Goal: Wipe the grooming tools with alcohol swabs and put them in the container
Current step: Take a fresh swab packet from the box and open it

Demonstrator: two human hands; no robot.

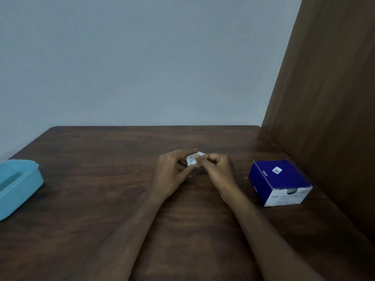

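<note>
Fingertips [196, 157] of both hands pinch one small white printed swab packet [191, 160], held just above the middle of the table. We note the left hand [172, 175] clamping its left edge between thumb and forefinger, while the right hand [218, 171] grips the top right corner, apparently to tear it.

Dark brown wood-grain table [121, 179]: the largest item, carrying everything. No grooming tools are visible anywhere on it.

Blue and white cardboard swab box [279, 181]: near the right edge, well apart from the hands, open end facing us.

Light blue plastic container [18, 185]: far left, partly cut off by the frame, lid off, contents not readable.

Step in hand, as we judge it: opening the packet; wiping not yet begun.

Risks: an uneven pull could tear through the swab itself or fling it onto the table, contaminating it. A slow opening lets the alcohol evaporate.
</note>
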